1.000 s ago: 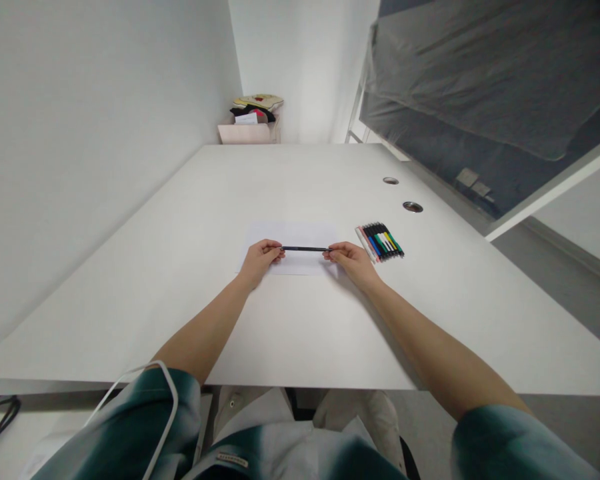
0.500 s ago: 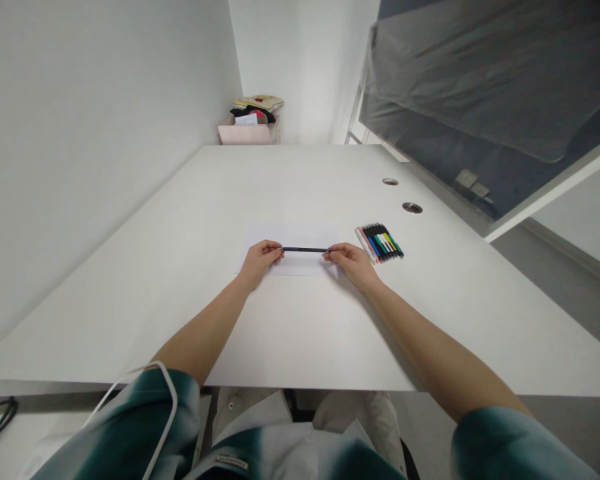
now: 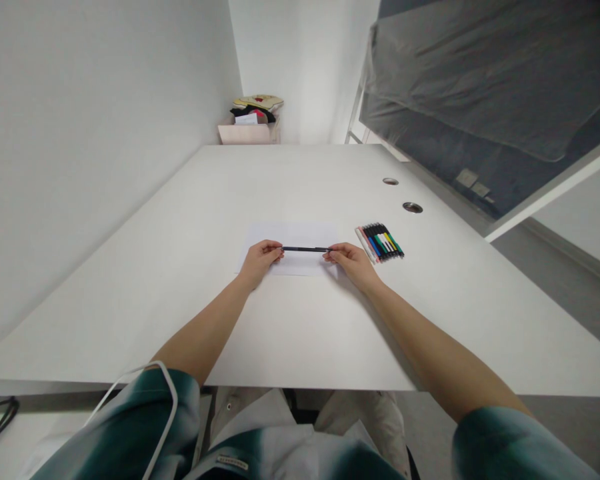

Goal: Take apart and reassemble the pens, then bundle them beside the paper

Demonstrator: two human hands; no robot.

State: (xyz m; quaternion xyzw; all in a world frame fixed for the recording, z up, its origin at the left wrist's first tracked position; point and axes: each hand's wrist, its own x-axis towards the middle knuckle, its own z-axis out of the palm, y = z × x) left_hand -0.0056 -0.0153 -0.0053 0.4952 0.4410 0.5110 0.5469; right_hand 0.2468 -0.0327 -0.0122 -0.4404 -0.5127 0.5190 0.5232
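A slim black pen (image 3: pixel 306 249) is held level between my two hands, over a sheet of white paper (image 3: pixel 295 235) on the white table. The fingertips of my left hand (image 3: pixel 260 260) pinch its left end. At the other end, my right hand (image 3: pixel 351 261) grips it between thumb and fingers. Just right of my right hand lies a row of pens (image 3: pixel 380 243) side by side, mostly black with blue, green, white, yellow and pink parts.
The white table (image 3: pixel 145 280) runs along a wall on the left. Two round metal grommets (image 3: pixel 413 208) sit near its right edge. A box (image 3: pixel 245 133) with cloth items stands beyond the far edge. A white cable (image 3: pixel 167 387) hangs by my left sleeve.
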